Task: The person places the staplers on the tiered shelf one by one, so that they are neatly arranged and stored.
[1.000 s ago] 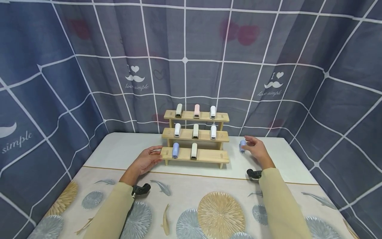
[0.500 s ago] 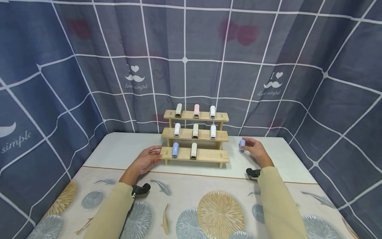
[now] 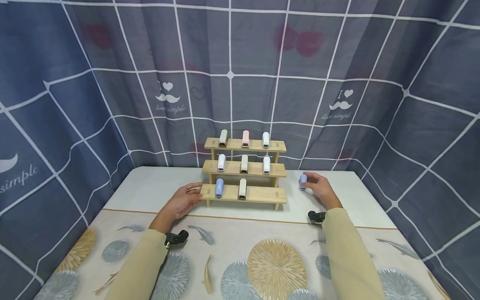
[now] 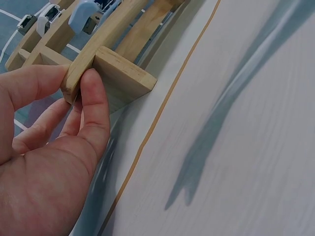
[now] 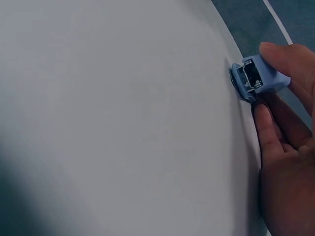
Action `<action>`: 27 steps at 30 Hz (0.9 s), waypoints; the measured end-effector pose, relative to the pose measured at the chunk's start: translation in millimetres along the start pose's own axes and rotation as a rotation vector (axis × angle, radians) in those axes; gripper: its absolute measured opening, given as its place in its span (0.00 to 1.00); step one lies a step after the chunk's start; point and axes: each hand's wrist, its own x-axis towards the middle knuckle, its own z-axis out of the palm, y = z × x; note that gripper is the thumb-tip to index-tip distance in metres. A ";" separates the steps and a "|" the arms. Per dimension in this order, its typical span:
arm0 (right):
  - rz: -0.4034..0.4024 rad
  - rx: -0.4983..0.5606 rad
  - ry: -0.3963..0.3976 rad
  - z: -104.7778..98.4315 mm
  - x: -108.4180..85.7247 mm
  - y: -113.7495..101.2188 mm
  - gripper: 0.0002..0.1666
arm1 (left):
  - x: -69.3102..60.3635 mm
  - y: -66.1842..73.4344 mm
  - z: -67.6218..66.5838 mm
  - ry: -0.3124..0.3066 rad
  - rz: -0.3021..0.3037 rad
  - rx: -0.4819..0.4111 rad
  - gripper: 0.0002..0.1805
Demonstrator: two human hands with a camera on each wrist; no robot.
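A three-tier wooden stand (image 3: 264,194) holds several small staplers. On its lowest tier, a blue stapler (image 3: 219,188) sits at the left and a cream stapler (image 3: 242,188) near the middle. My left hand (image 3: 185,202) pinches the left end of that tier; the left wrist view shows thumb and fingertips on the wood (image 4: 81,69). To the right of the stand, my right hand (image 3: 322,189) grips another blue stapler (image 3: 303,181) over the white surface. Its metal front (image 5: 252,74) faces the right wrist camera, and the fingers cover part of its body.
The middle tier carries a white (image 3: 221,163), a cream (image 3: 244,164) and a white stapler (image 3: 266,165). Pale green (image 3: 223,138), pink (image 3: 245,138) and white (image 3: 265,140) ones stand on top. A checked curtain (image 3: 187,96) hangs behind; a patterned cloth (image 3: 232,246) covers the front.
The right hand has shifted slightly left, its fingers coming around the blue stapler. The left hand keeps its hold on the stand. The whole head view has drifted a little.
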 end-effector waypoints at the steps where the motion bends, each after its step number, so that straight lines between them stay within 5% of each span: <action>1: 0.003 -0.002 0.001 0.5 0.1 -0.5 0.40 | -0.4 -0.3 -0.4 -0.005 0.002 0.001 0.35; 27: 0.012 -0.025 -0.011 1.0 0.2 -0.7 0.39 | 0.8 -0.8 -0.1 0.009 0.002 0.017 0.35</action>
